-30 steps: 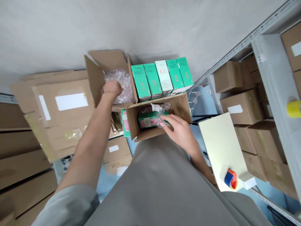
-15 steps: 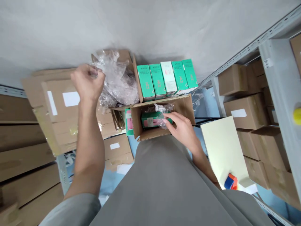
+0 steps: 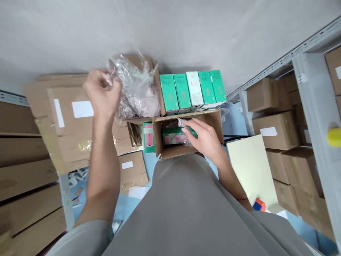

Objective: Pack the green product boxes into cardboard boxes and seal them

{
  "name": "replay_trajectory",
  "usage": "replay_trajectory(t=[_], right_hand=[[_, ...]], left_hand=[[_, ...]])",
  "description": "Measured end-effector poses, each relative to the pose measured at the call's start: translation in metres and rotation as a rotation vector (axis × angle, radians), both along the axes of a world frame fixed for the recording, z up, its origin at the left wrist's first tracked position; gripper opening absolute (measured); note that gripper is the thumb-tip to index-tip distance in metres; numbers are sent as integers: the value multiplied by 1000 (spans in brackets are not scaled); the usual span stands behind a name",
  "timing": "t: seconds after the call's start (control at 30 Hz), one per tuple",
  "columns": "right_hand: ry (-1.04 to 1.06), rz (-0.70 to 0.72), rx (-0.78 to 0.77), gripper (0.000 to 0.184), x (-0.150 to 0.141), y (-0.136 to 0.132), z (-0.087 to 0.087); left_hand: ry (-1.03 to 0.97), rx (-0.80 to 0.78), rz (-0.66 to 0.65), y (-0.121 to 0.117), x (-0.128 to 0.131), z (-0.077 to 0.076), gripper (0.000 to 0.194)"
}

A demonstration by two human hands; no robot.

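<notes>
My left hand (image 3: 102,91) is raised and pinched shut on a crumpled sheet of clear bubble wrap (image 3: 135,89), which hangs over an open cardboard box (image 3: 138,62) at the back. My right hand (image 3: 204,137) reaches into a small open carton (image 3: 186,151) in front of me. Its fingers rest on a green and pink product box (image 3: 172,136) wrapped in clear plastic, and I cannot tell whether they grip it. A row of upright green product boxes (image 3: 194,89) stands just behind the carton.
Stacked brown cartons (image 3: 66,117) lie at the left. Metal shelving (image 3: 314,106) with more cartons (image 3: 277,124) runs along the right. A pale yellow board (image 3: 252,170) with a red and blue tape dispenser (image 3: 258,205) on it sits at my right. Another green box (image 3: 148,137) stands left of the carton.
My left hand has pulled the bubble wrap up out of the back box and lifted it left. My right hand has stayed in the small carton.
</notes>
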State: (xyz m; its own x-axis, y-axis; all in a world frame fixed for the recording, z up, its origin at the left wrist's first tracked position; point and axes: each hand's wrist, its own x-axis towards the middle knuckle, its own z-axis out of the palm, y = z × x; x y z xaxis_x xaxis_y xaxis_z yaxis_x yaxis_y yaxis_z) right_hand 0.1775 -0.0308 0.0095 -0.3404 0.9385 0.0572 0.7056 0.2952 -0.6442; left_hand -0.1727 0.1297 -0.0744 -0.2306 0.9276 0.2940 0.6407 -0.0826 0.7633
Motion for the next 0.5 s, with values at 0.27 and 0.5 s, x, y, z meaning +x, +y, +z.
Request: replay_trajectory(t=[0.27,0.5], right_hand=[[115,-92,10,85,-18,18,27],[256,-30,-26,46,-26,16,-3]], left_hand=[[-536,229,-107,-49,48,86,81],[-542,-96,-193,-111,94,114,72]])
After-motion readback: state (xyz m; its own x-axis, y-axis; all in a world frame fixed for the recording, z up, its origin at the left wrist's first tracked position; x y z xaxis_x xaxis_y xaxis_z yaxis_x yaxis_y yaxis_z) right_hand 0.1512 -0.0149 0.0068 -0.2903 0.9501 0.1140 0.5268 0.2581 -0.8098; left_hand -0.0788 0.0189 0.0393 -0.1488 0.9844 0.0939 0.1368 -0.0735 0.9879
